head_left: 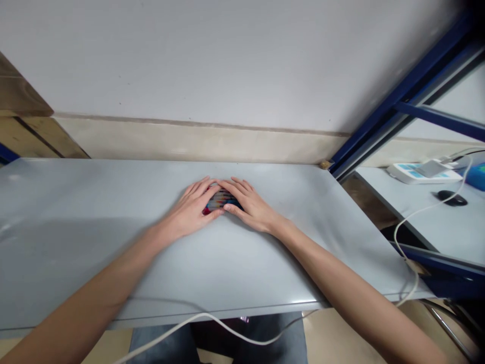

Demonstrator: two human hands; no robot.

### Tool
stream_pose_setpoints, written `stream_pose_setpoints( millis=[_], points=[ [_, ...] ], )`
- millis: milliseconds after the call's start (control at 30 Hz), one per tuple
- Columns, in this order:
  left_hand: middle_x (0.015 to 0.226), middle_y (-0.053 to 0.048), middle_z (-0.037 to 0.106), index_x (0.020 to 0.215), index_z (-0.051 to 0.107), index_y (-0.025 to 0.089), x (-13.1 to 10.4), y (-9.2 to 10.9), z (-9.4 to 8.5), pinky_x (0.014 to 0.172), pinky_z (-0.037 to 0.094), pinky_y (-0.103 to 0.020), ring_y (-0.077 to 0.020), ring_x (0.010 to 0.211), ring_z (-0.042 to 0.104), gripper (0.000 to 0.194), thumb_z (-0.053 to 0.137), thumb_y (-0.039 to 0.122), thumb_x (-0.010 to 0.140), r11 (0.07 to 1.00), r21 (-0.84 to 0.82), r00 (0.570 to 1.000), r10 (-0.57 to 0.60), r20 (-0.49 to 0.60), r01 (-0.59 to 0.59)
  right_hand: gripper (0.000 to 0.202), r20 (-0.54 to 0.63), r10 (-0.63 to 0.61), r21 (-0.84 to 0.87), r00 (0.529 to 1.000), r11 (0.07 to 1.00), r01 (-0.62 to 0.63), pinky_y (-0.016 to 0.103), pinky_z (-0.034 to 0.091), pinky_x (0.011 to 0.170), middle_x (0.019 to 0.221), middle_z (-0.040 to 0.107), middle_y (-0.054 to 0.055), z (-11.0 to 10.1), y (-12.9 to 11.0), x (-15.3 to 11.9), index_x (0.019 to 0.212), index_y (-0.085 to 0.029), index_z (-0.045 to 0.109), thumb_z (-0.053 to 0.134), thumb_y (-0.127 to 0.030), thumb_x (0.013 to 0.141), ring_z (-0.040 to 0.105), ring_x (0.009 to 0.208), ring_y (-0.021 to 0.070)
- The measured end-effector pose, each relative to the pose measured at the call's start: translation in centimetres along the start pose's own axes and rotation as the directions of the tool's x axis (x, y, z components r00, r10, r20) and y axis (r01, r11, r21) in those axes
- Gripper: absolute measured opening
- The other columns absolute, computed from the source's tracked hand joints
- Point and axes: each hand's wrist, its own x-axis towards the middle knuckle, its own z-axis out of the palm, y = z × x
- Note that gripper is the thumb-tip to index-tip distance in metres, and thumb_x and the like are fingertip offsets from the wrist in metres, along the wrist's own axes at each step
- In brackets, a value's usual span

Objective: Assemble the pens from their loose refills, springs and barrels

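Several slim pens [217, 200], lying side by side in a bundle, rest on the grey tabletop [227, 263]. Some have clear or grey barrels, with red, orange and blue parts showing. My left hand [195, 207] curves around the bundle's left end, thumb at the near side and fingers over the far side. Around the right end my right hand [248, 205] is cupped the same way. The fingertips of both hands meet at the far side, and the thumbs come close together at the near side. Both ends of the bundle are partly hidden under my hands.
A white cable [212, 318] hangs across the table's front edge. On the right, past a blue metal frame [373, 111], another table holds a white power strip [424, 172] and a black mouse [452, 197]. A wall [197, 65] stands behind the table.
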Motion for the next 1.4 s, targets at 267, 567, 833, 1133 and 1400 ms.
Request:
stream_pose_setpoints(
  millis=[267,567,833,1133,1400],
  points=[
    [0.139,-0.01,0.057,0.119,0.056,0.024,0.2,0.6,-0.5,0.111,0.043,-0.045,-0.0255,0.131,0.054,0.025,0.053,0.038,0.099,0.992,-0.122,0.997,0.03,-0.074,-0.039,0.065,-0.01,0.019,0.013,1.0,1.0,-0.019,0.058,0.026,0.122,0.161,0.042,0.009,0.8,0.6,0.0,0.161,-0.03,0.028,0.034,-0.061,0.105,0.031,0.152,0.0322],
    [0.143,-0.006,0.054,0.097,0.055,0.024,0.1,0.9,-0.6,0.111,0.043,-0.046,-0.0259,0.133,0.051,0.015,0.065,0.034,0.09,0.987,-0.132,0.996,0.086,-0.018,-0.088,0.054,-0.135,0.091,0.093,0.987,0.993,-0.078,0.049,0.038,0.117,0.149,0.055,0.012,0.7,0.3,0.4,0.153,-0.024,0.04,0.032,-0.053,0.108,0.048,0.138,0.0261],
    [0.144,-0.007,0.053,0.099,0.062,0.025,0.0,0.5,0.0,0.111,0.043,-0.051,-0.0279,0.131,0.051,0.012,0.063,0.035,0.093,0.99,-0.065,0.992,0.119,-0.035,-0.121,0.047,-0.214,0.125,0.135,0.969,0.986,-0.097,0.048,0.041,0.113,0.142,0.058,0.012,0.6,0.3,0.3,0.146,-0.024,0.047,0.037,-0.048,0.108,0.051,0.132,0.0265],
    [0.129,-0.008,0.061,0.102,0.064,0.022,0.0,0.7,-0.1,0.102,0.046,-0.046,-0.0266,0.123,0.054,0.014,0.056,0.034,0.101,0.988,0.025,0.985,0.151,-0.079,-0.15,0.031,-0.264,0.007,-0.006,0.965,1.0,-0.009,0.041,0.044,0.098,0.106,0.067,0.009,-0.6,-1.8,0.5,0.104,-0.022,0.068,0.045,-0.042,0.106,0.054,0.103,0.0246],
    [0.096,-0.004,0.07,0.095,0.061,0.022,0.2,1.1,-0.9,0.092,0.047,-0.04,-0.022,0.097,0.063,0.017,0.052,0.033,0.103,0.997,-0.056,0.968,0.04,-0.246,-0.056,0.044,-0.233,0.013,-0.21,0.972,0.976,-0.063,0.04,0.038,0.088,0.095,0.07,0.008,-1.0,-2.1,0.2,0.103,-0.022,0.069,0.034,-0.048,0.109,0.052,0.095,0.025]
  ],
)
